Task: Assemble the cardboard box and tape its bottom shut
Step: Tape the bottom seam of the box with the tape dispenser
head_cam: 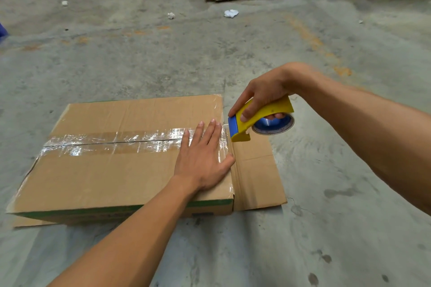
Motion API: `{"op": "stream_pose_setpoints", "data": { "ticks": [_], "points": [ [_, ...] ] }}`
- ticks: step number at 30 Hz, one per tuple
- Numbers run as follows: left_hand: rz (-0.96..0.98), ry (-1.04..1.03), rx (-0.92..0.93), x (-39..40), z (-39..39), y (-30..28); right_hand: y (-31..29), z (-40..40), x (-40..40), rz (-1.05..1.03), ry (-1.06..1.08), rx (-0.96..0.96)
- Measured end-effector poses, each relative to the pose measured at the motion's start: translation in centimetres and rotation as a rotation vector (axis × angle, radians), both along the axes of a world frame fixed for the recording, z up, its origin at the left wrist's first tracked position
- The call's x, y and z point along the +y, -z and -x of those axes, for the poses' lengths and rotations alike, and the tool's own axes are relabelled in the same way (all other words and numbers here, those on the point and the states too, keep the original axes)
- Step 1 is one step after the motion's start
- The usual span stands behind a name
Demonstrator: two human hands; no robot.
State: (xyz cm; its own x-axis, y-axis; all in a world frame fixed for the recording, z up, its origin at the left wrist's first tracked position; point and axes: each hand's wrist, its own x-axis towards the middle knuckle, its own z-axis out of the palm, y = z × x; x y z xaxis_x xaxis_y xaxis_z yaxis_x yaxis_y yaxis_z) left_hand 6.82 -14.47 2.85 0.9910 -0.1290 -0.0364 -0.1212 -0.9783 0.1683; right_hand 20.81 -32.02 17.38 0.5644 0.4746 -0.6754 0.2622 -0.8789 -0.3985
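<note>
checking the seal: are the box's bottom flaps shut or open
Shut: the flaps of the box meet flat, with clear tape along their seam.

Your two forearms are bare from the bottom and right edges of the view down to the wrists, with no sleeves showing. Your left hand (202, 158) and right hand (261, 95) wear no gloves, rings, watch or bands. Fingernails are short.
</note>
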Motion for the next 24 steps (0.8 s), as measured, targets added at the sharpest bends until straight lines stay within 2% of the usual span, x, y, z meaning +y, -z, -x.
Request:
{"op": "stream_pose_setpoints", "data": {
  "ticks": [6, 14, 22, 24],
  "points": [
    [-0.006, 0.0, -0.011, 0.0, -0.1, 0.1, 0.0, 0.0, -1.7, -0.112, 0.053, 0.1],
    [-0.008, 0.022, -0.014, -0.1, -0.2, 0.0, -0.6, -0.8, -2.5, -0.106, 0.057, 0.163],
    [-0.001, 0.02, -0.017, -0.2, -0.3, 0.3, 1.1, -0.2, 0.0, 0.068, -0.024, 0.04],
    [-0.001, 0.02, -0.016, -0.1, -0.4, 0.1, 3.4, 0.1, 0.2, 0.2, -0.123, -0.12]
  ]
}}
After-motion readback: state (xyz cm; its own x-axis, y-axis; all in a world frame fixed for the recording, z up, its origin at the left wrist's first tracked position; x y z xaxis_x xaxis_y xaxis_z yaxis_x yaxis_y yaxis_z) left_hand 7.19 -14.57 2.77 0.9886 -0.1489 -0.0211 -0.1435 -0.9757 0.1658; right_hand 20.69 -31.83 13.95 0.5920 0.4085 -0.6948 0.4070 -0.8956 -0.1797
